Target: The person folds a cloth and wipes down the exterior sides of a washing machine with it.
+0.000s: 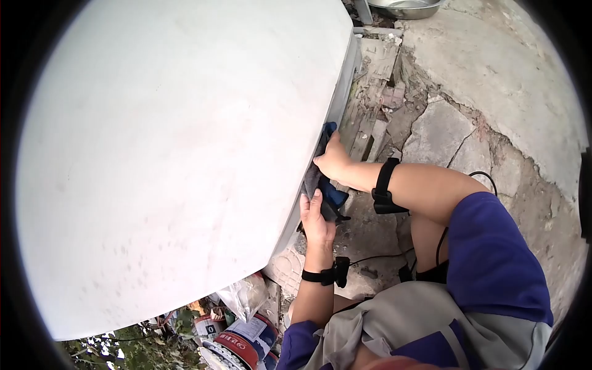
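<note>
A dark grey and blue cloth [312, 176] is bunched against the right edge of a large white flat-topped object [185, 154]. My right hand [335, 159] is closed on the upper part of the cloth, pressing it to that edge, and a blue piece shows beyond the fingers. Lower down, my left hand [318, 223] has its thumb and fingers closed around the lower part of the cloth. Loose dark and blue folds hang beside it. The white top bears faint dark smudges toward its lower left. Part of my fingers is hidden by the cloth and the edge.
Cracked concrete slabs [439, 132] and worn wooden boards [370, 117] lie to the right. A metal basin [406, 7] stands at the top. Paint buckets [242, 342], a clear plastic bag [244, 296] and leafy plants [139, 348] are below. A black cable [385, 254] runs by my wrist.
</note>
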A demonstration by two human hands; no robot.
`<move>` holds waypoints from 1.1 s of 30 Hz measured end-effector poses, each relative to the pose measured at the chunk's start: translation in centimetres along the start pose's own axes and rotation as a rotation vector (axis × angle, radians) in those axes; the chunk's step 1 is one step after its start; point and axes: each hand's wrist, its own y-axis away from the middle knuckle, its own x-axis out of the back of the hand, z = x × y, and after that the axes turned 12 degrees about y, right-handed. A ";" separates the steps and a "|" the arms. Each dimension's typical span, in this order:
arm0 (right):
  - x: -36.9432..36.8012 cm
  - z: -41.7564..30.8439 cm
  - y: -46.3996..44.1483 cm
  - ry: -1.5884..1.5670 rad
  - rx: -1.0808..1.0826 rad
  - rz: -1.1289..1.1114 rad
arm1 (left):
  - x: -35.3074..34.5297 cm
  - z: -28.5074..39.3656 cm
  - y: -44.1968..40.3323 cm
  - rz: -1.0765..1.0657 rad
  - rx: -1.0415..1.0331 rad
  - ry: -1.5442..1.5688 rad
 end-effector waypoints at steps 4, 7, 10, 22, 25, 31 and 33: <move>3.1 -0.3 -4.4 -0.319 -0.104 -0.038 | -3.3 -2.4 -3.5 -0.112 -0.004 -0.047; 7.0 -0.6 -7.1 -0.378 0.051 0.030 | -6.9 -3.9 -6.5 -0.154 0.107 -0.047; 10.3 -1.1 -10.5 -0.359 0.149 0.251 | -11.1 -5.4 -9.5 -0.170 0.248 -0.016; 13.8 -2.3 -14.0 -0.033 0.167 0.271 | -11.8 -6.0 -14.9 -0.121 0.259 -0.307; 10.2 -0.4 -11.8 0.033 0.198 0.343 | -8.5 -4.3 -12.7 -0.006 0.272 -0.313; 7.0 -1.1 -2.6 0.003 -0.006 -0.155 | -2.6 -2.4 -3.2 0.112 0.551 0.070; 5.9 -1.4 0.1 0.017 -0.017 -0.296 | -2.0 -1.1 -0.4 0.194 0.506 0.031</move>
